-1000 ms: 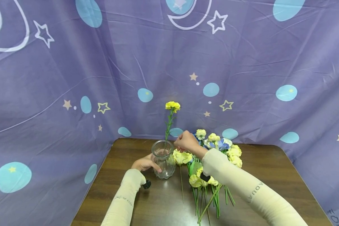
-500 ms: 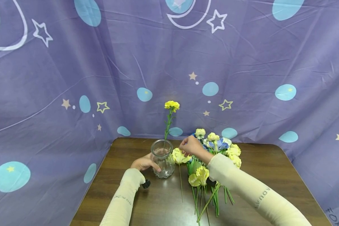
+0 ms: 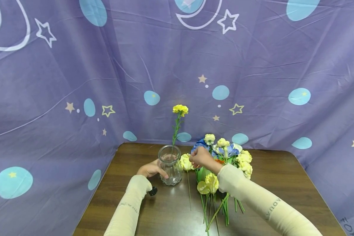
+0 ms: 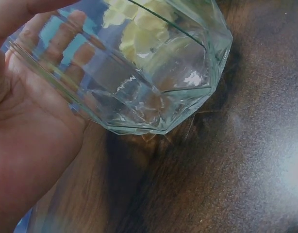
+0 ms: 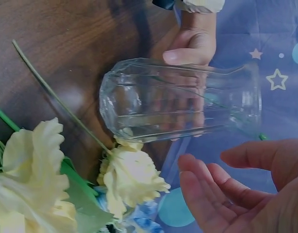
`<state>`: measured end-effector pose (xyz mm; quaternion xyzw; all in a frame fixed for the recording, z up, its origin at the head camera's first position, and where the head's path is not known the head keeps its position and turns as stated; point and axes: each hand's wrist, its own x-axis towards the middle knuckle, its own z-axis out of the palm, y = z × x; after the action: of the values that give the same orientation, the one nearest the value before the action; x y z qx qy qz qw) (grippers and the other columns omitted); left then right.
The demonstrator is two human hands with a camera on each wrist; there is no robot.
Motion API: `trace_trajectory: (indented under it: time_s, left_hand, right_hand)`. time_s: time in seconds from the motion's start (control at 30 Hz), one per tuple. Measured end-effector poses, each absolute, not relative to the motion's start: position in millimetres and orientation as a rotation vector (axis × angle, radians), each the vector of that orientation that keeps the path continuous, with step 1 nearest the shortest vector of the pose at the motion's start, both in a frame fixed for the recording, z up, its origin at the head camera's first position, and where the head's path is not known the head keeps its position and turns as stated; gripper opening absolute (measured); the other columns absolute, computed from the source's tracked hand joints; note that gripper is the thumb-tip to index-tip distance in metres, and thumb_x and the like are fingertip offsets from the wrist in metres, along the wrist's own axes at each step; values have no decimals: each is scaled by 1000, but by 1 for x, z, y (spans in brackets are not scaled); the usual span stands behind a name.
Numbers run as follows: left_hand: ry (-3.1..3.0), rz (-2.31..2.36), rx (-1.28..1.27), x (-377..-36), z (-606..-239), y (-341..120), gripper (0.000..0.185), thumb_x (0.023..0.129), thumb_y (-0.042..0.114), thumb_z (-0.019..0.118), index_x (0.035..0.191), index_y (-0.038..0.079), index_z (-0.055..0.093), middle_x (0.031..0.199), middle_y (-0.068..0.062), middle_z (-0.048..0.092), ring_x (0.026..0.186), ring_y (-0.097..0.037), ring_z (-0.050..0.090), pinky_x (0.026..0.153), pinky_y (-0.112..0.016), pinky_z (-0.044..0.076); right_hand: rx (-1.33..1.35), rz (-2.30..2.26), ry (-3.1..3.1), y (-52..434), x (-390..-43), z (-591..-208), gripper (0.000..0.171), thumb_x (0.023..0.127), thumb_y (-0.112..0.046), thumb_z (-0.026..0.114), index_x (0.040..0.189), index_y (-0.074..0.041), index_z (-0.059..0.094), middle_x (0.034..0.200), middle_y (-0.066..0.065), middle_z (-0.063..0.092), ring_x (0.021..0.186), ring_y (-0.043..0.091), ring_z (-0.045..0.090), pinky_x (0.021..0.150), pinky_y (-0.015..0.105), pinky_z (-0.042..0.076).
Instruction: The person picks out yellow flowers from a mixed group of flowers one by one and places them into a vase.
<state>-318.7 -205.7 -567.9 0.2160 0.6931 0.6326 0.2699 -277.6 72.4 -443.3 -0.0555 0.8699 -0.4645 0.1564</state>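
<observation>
My left hand [image 3: 151,169] holds a clear ribbed glass vase [image 3: 171,175] by its side, thumb in front and fingers round the back, which show through the glass [image 4: 154,87]. One yellow carnation [image 3: 180,109] stands upright in the vase, its thin stem reaching down inside. My right hand [image 3: 205,159] hovers over the left side of the flower pile. In the right wrist view, this hand [image 5: 241,189] has thumb and fingers apart with nothing between them. Just beside it lies a pale yellow flower [image 3: 186,162] on a long stem, close to the vase.
A pile of artificial flowers lies right of the vase: pale yellow blooms [image 3: 244,157], blue ones [image 3: 201,146] and a bit of orange [image 3: 219,161]. Their stems [image 3: 216,211] point toward the front of the brown wooden table [image 3: 271,193]. A purple patterned curtain [image 3: 153,59] hangs behind.
My right hand has drawn back from beside the vase's mouth, moving right and down over the flowers. The left hand, vase and carnation stay in place.
</observation>
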Motion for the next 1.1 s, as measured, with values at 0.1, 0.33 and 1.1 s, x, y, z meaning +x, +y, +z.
trace_trajectory:
  time_s: [0.1,0.33,1.1]
  left_hand:
    - [1864,1706,588,-318,-567,-206,104,64,-14,77,156,2,31,160,-20,38,142,-38,43,121,-50,34]
    - [1864,1715,594,-318,-569,-206,105,63,-12,78,156,2,32,160,-20,39,139,-27,47,124,-55,27]
    - [1863,1718,617,-317,-567,-206,105,63,-14,77,156,1,30,163,-20,33,142,-22,41,126,-54,21]
  right_hand:
    - [-89,-1340,2467,71,-278,-450,13,87,-2,62,76,1,69,67,12,71,50,16,64,49,27,54]
    - [50,-1355,2399,68,-281,-465,25,87,-2,65,65,-10,55,74,19,74,63,29,74,52,30,58]
    - [159,-1347,2301,61,-278,-494,9,87,-2,66,89,7,67,90,28,75,71,33,76,78,51,63]
